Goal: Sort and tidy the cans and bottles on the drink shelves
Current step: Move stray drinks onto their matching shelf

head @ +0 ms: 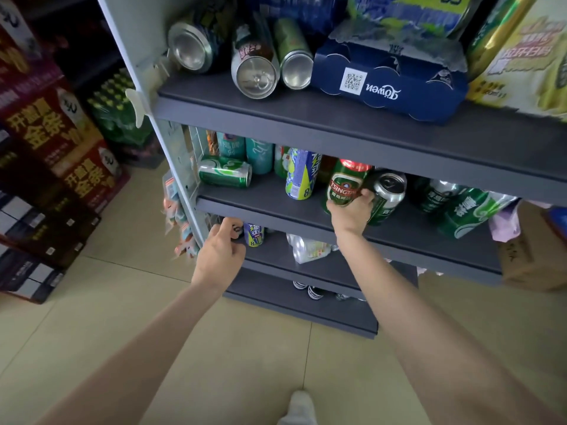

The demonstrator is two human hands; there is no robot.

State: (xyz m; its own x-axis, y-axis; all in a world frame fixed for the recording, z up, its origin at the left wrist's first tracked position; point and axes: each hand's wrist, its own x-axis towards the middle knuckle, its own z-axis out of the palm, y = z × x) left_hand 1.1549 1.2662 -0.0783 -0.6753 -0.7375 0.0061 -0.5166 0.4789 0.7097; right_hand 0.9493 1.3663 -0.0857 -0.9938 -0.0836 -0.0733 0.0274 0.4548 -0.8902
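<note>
Right hand (pixel 351 211) is gripping the green Tsingtao can (pixel 345 185) on the middle shelf (pixel 276 200), fingers curling round its lower half; a tilted green can (pixel 387 196) is leaning just at its three o'clock, touching the fingers; left hand (pixel 221 251) is hanging loosely curled at eight o'clock, holding nothing (by the lower shelf's edge); a green can (pixel 225 171) is lying on its side at nine o'clock

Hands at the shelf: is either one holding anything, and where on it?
The right hand grips the green Tsingtao can around its lower body. The left hand has curled fingers; whether it holds anything cannot be told.
</note>
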